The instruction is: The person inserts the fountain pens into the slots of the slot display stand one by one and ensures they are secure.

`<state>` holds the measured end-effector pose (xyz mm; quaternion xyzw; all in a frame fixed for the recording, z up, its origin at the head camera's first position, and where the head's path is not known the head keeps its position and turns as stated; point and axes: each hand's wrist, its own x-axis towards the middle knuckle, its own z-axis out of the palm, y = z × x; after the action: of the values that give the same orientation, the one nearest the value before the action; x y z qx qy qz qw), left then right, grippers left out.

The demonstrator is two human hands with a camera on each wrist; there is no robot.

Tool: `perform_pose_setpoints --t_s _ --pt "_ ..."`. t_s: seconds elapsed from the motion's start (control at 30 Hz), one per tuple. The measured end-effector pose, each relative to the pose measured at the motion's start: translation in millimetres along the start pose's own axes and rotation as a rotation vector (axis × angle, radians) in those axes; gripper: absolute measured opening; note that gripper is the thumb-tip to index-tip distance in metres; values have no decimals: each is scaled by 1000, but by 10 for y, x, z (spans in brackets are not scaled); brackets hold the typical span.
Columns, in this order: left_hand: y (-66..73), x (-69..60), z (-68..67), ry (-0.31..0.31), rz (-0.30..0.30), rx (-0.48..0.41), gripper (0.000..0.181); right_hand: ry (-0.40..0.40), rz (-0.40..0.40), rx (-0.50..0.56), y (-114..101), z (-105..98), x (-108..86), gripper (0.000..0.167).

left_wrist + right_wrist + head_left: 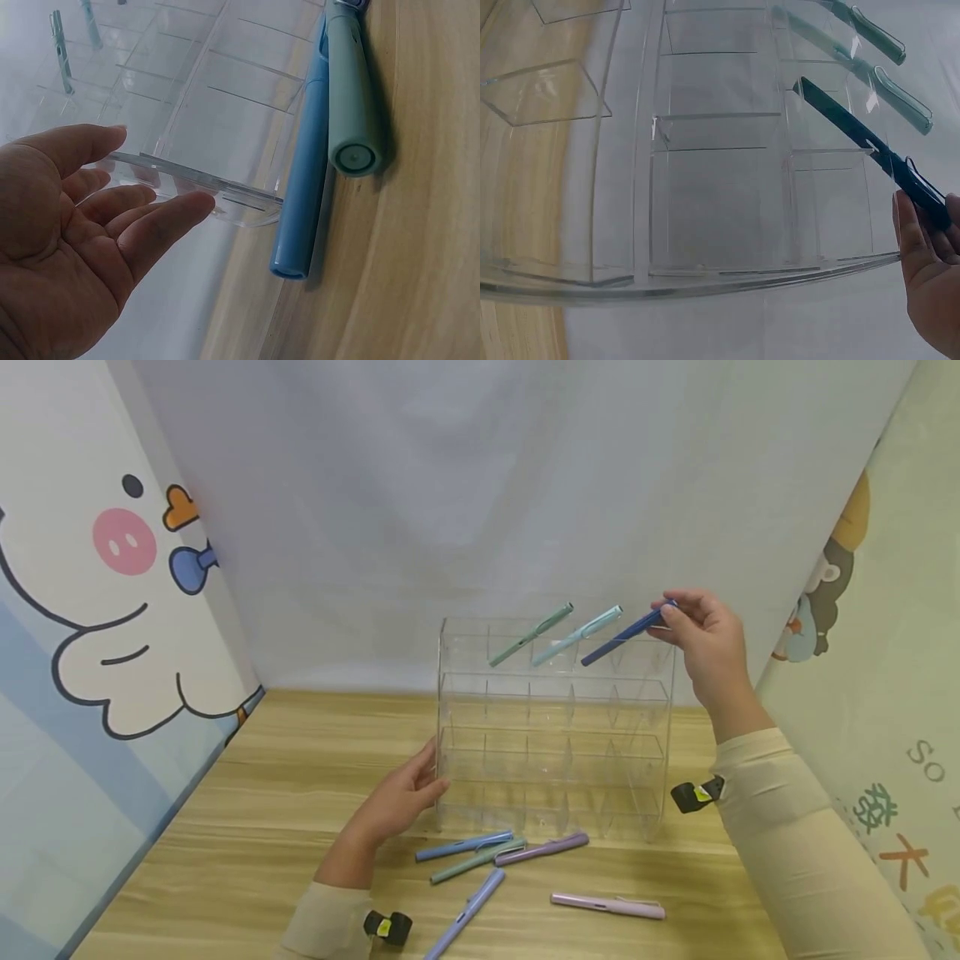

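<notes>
A clear compartmented rack (551,745) stands upright on the table. My right hand (705,639) pinches the upper end of a dark blue pen (626,635), which slants down into the rack's top row; the right wrist view shows the same pen (847,124). Left of it in that row lean a light blue pen (577,635) and a green pen (531,635). At the rack's lower left side is my left hand (397,797); in the left wrist view this hand (97,232) has its fingers loosely bent at the rack's edge, not closed round it.
In front of the rack lie a blue pen (457,847), a pale green pen (472,862), a purple pen (543,850), a lavender pen (467,917) and a pink pen (606,905) on the wooden table (285,802). A pale curtain (450,510) hangs behind.
</notes>
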<state>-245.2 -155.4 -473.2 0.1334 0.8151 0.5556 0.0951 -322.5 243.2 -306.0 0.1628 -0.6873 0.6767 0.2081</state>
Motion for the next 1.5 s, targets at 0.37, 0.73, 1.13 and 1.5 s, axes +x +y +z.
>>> perform_pose_setpoints --t_s 0.37,0.73,1.13,1.5 --pt "-15 10 -8 -2 2 2 70 -33 13 -194 8 15 -10 30" --pt "-12 14 -7 -6 -6 1 70 -33 16 -306 21 28 -25 33" --pt "-13 12 2 -9 -12 5 71 -36 27 -387 12 23 -56 37" --pt "-11 23 -1 -20 -1 6 71 -26 33 -516 2 31 -74 41"
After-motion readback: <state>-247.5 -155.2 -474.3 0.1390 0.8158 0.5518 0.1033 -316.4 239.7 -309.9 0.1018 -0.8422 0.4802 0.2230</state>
